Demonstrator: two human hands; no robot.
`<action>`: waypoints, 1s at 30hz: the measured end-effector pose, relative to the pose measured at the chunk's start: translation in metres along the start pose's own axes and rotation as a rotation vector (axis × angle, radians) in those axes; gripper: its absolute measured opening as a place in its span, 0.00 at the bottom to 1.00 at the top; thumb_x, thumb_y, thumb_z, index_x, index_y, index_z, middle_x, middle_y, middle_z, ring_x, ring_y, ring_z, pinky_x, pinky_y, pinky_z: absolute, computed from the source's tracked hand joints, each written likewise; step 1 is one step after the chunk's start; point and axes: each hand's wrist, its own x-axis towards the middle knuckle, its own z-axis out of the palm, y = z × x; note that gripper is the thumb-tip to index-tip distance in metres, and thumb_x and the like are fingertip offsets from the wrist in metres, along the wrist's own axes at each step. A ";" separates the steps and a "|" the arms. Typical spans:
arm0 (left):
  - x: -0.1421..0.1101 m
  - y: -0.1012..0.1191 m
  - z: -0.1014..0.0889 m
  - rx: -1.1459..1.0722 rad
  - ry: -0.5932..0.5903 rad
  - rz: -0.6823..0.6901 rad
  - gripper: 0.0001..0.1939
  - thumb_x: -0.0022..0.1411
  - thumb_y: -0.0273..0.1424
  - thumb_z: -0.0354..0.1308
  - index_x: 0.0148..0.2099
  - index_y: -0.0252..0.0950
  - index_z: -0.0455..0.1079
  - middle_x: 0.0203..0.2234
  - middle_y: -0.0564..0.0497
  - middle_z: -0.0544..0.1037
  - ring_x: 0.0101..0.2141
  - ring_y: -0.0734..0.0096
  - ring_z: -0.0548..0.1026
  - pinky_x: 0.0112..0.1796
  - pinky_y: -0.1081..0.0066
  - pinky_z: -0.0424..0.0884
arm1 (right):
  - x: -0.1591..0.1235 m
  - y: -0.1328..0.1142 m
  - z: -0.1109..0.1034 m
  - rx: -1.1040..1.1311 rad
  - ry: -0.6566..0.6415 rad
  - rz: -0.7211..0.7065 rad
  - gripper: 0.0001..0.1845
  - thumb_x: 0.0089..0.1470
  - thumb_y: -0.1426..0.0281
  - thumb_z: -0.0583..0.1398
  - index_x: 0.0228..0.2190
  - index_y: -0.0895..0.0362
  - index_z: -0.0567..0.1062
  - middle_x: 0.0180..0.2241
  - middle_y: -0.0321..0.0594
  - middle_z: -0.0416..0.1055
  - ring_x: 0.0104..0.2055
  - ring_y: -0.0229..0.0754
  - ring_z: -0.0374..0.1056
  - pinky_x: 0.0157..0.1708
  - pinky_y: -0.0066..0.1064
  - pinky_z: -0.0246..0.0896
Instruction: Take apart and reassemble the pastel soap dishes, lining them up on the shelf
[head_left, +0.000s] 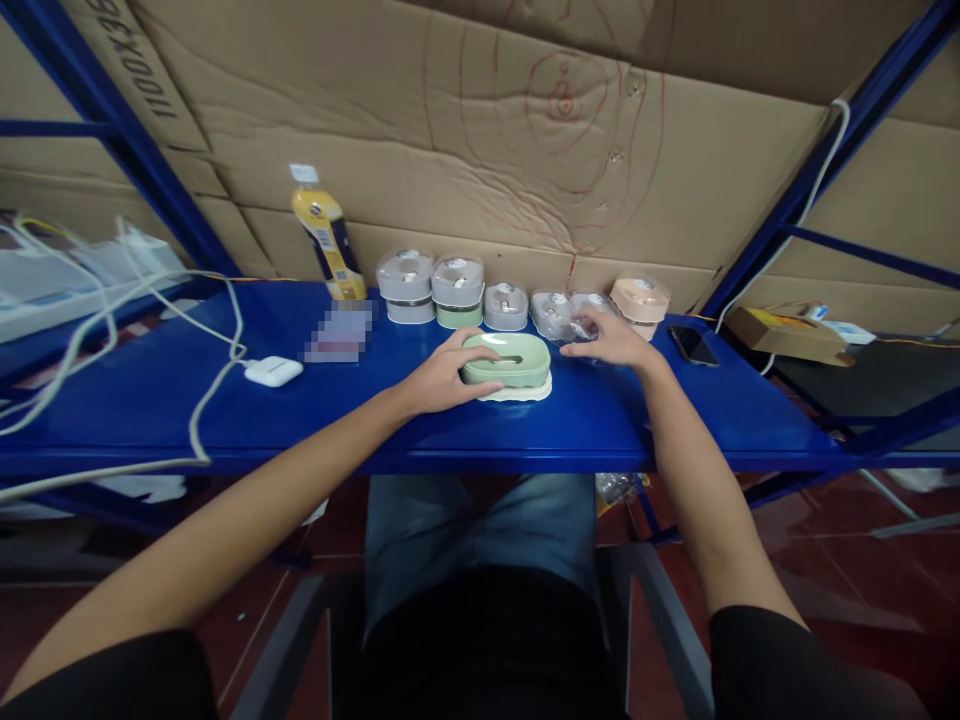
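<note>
A pale green oval box with a slot in its top sits on a cream wavy-edged base near the table's front. My left hand is closed around the box's left side, its fingers over the top and the thumb along the front. My right hand is off to the right of the box, thumb and fingers apart. Behind and partly under its fingers are a clear, greyish lid-like piece and a similar one. Whether the right fingertips touch the nearer piece, I cannot tell.
Along the cardboard back wall stand stacked grey containers, a grey-and-green stack, a small grey one and a peach one. A yellow bottle, white earbud case, loose cables and phone are also on the table.
</note>
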 end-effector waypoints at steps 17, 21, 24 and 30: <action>0.009 -0.007 0.018 -0.190 0.031 -0.069 0.70 0.48 0.52 0.83 0.82 0.38 0.49 0.70 0.28 0.73 0.69 0.28 0.75 0.67 0.34 0.71 | -0.007 -0.059 0.046 0.160 -0.113 -0.491 0.49 0.47 0.44 0.78 0.67 0.47 0.80 0.59 0.47 0.81 0.61 0.61 0.76 0.66 0.59 0.70; 0.009 -0.005 0.017 -0.171 0.009 -0.093 0.71 0.48 0.52 0.83 0.82 0.38 0.49 0.72 0.28 0.71 0.70 0.27 0.72 0.67 0.35 0.71 | -0.007 -0.059 0.050 0.112 -0.143 -0.519 0.48 0.49 0.44 0.77 0.67 0.49 0.80 0.57 0.48 0.81 0.59 0.61 0.76 0.65 0.60 0.70; 0.010 -0.005 0.017 -0.154 0.002 -0.095 0.71 0.47 0.53 0.83 0.82 0.36 0.49 0.72 0.27 0.71 0.71 0.27 0.72 0.68 0.37 0.71 | -0.007 -0.061 0.054 0.084 -0.140 -0.519 0.49 0.49 0.44 0.77 0.68 0.49 0.79 0.57 0.49 0.79 0.60 0.62 0.76 0.65 0.60 0.70; 0.010 -0.010 0.020 -0.178 -0.010 -0.085 0.72 0.46 0.52 0.83 0.82 0.38 0.49 0.69 0.29 0.75 0.67 0.30 0.76 0.65 0.39 0.74 | -0.008 -0.062 0.063 0.010 -0.151 -0.510 0.52 0.48 0.43 0.77 0.69 0.47 0.77 0.58 0.48 0.78 0.60 0.63 0.76 0.67 0.60 0.69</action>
